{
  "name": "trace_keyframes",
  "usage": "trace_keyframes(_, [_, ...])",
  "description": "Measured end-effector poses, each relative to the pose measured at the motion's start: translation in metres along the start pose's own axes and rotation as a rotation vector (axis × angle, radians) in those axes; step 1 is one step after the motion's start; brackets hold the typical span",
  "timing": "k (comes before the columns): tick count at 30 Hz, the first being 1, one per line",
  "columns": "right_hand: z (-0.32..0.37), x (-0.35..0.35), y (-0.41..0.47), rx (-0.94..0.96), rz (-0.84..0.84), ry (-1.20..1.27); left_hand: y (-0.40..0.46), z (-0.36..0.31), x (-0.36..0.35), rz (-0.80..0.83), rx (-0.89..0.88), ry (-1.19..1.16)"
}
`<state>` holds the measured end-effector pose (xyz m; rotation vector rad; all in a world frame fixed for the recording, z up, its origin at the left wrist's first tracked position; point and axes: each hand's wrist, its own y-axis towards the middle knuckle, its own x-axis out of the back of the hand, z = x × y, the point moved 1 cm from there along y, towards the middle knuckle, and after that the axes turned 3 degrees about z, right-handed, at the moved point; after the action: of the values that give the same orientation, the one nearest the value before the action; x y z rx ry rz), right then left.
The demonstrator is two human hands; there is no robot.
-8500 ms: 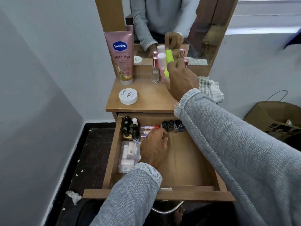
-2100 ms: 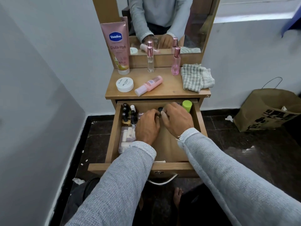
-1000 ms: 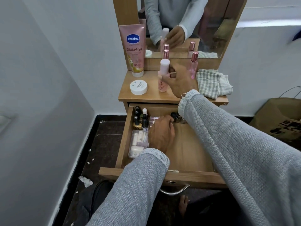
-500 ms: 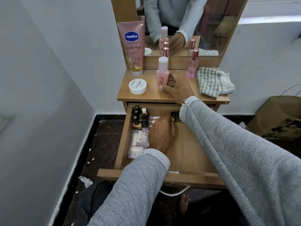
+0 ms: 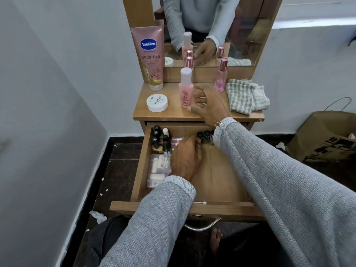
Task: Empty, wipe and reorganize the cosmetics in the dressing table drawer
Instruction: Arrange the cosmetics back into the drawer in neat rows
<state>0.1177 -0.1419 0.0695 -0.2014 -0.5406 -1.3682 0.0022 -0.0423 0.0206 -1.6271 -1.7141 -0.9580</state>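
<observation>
The right hand [image 5: 209, 105] hovers over the table [image 5: 173, 114], its fingers [image 5: 200, 89] spread and holding nothing, just beside the upright pink bottle [image 5: 186, 91] but apart from it. Left of that bottle sits a white jar [image 5: 157, 102], with the Vaseline tube [image 5: 150, 56] standing behind; right of the fingers stand a pink spray bottle [image 5: 221, 76] and a checked cloth [image 5: 244, 96]. The left hand [image 5: 185, 157] rests in the open drawer [image 5: 221, 170], fingers curled toward dark-capped bottles [image 5: 204, 136]; whether it grips anything cannot be told. Left of it lie nail polish bottles [image 5: 160, 140] and a clear box [image 5: 159, 169].
</observation>
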Motion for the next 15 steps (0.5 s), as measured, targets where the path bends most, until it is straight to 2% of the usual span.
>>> trace_keyframes(6, [-0.004, 0.03, -0.01, 0.034, -0.357, -0.144, 0.002, 0.003, -0.005, -0.025, -0.01, -0.031])
trace_keyframes(10, [-0.006, 0.047, -0.003, -0.007, -0.608, -0.167, 0.003, 0.005, -0.007, -0.042, -0.039, -0.047])
trace_keyframes(12, [-0.005, 0.051, 0.004, -0.043, -0.632, -0.198, 0.003, 0.005, -0.008, -0.04, -0.044, -0.05])
trace_keyframes(15, [-0.004, 0.053, 0.015, -0.094, -0.562, -0.301, 0.004, 0.007, -0.01, -0.044, -0.044, -0.051])
